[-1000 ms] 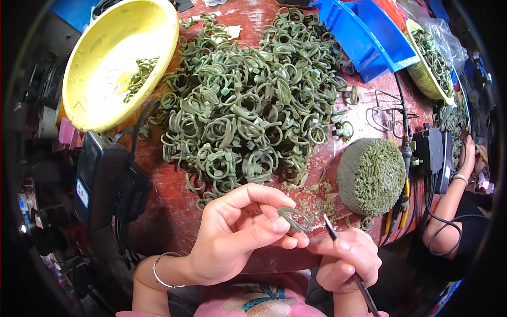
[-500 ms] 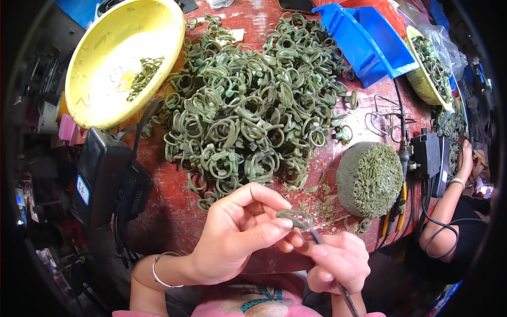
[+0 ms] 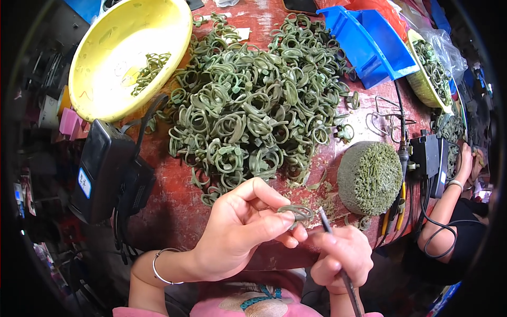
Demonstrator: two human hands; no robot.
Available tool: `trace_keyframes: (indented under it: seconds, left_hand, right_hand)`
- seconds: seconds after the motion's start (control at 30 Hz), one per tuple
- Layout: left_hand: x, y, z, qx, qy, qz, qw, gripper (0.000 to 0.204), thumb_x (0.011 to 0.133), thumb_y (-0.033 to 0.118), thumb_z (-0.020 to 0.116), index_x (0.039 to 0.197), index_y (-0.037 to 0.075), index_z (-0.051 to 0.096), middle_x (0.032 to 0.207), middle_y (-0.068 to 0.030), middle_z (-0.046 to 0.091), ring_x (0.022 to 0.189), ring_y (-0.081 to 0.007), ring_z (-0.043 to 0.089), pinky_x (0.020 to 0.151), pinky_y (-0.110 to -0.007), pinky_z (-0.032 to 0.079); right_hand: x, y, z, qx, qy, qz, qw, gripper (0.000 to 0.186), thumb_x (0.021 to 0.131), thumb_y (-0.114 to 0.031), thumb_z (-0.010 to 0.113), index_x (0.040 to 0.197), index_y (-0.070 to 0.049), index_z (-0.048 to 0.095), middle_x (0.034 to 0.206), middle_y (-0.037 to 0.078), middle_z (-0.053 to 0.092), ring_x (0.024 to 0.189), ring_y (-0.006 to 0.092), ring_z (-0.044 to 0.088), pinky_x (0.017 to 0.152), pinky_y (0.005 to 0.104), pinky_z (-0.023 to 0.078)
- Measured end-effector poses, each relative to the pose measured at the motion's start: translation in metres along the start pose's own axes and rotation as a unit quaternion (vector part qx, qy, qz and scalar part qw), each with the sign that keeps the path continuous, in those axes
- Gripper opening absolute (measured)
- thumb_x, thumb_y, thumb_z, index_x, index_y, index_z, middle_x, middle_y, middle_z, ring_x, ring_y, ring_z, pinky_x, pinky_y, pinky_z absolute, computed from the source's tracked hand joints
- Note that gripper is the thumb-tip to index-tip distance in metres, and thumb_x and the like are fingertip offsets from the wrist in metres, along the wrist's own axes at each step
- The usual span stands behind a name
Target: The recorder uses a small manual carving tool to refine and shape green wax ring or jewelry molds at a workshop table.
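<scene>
Between the thumb and fingers of my left hand (image 3: 242, 227) is a small green ring (image 3: 297, 213), which looks like wax. My right hand (image 3: 343, 256) grips a slim, dark, pen-like tool (image 3: 346, 282) whose pale tip (image 3: 321, 212) points up, just right of the ring and apart from it. Beyond my hands, a large heap of similar green rings (image 3: 248, 105) covers the middle of the red table (image 3: 179, 211). To the right stands a round block (image 3: 369, 178) with a rough, crumbly green face. Green shavings (image 3: 327, 201) lie beside it.
At the far left a yellow basin (image 3: 100, 100) holds several rings, above a black device (image 3: 100, 169). A blue bin (image 3: 364, 47) and a yellow basket (image 3: 430, 84) of rings sit far right. Pliers (image 3: 402, 211) and cables line the right edge, near another person's arm (image 3: 449, 216).
The tool's tip has come away from the ring and moved slightly up and right. My left hand still pinches the ring, now turned slightly. The whole view has shifted a little.
</scene>
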State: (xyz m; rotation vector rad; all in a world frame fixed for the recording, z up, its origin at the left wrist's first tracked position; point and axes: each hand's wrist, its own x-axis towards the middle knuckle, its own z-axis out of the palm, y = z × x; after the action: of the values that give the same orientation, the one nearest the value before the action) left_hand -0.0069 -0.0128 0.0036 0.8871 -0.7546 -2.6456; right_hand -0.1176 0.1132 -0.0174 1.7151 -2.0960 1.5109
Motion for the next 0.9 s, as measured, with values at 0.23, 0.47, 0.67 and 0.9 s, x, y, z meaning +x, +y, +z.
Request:
trace_keyframes:
  seconds: [0.23, 0.47, 0.67, 0.9]
  left_hand:
    - [0.001, -0.005, -0.004, 0.018, 0.003, 0.025, 1.000, 0.020, 0.079, 0.004, 0.057, 0.095, 0.000, 0.046, 0.086, -0.0120, 0.053, 0.076, -0.0211, 0.060, 0.062, -0.026, 0.050]
    - [0.002, -0.007, -0.004, 0.246, -0.088, 0.193, 0.946, 0.024, 0.083, 0.002, 0.055, 0.105, -0.006, 0.052, 0.105, -0.0168, 0.051, 0.081, -0.0198, 0.060, 0.068, -0.026, 0.052]
    - [-0.001, -0.004, 0.001, 0.322, -0.166, 0.085, 0.928, 0.018, 0.083, -0.007, 0.048, 0.099, -0.008, 0.057, 0.110, -0.0172, 0.051, 0.084, -0.0213, 0.062, 0.069, -0.026, 0.054]
    - [-0.003, -0.004, 0.000, 0.236, -0.087, 0.050, 0.966, 0.022, 0.085, -0.006, 0.047, 0.105, -0.009, 0.054, 0.095, -0.0161, 0.060, 0.086, -0.0212, 0.062, 0.072, -0.025, 0.052]
  right_hand:
    - [-0.004, 0.007, -0.005, 0.031, -0.029, -0.017, 0.999, 0.025, 0.076, -0.001, 0.053, 0.100, 0.005, 0.054, 0.069, 0.011, 0.062, 0.055, 0.0201, 0.059, 0.047, 0.0252, 0.045]
    - [-0.007, 0.004, 0.003, 0.218, 0.055, 0.155, 0.962, 0.017, 0.087, -0.009, 0.047, 0.097, 0.004, 0.049, 0.070, 0.013, 0.064, 0.053, 0.0136, 0.059, 0.048, 0.0237, 0.048]
    - [0.001, 0.001, -0.004, 0.241, -0.004, 0.233, 0.942, 0.017, 0.088, -0.010, 0.047, 0.096, 0.003, 0.054, 0.054, 0.003, 0.055, 0.042, 0.0066, 0.050, 0.040, 0.0180, 0.037]
    - [-0.010, 0.000, 0.001, 0.206, 0.174, 0.226, 0.936, 0.029, 0.095, -0.028, 0.028, 0.089, -0.002, 0.039, 0.049, 0.002, 0.056, 0.041, 0.0116, 0.049, 0.049, 0.0184, 0.040]
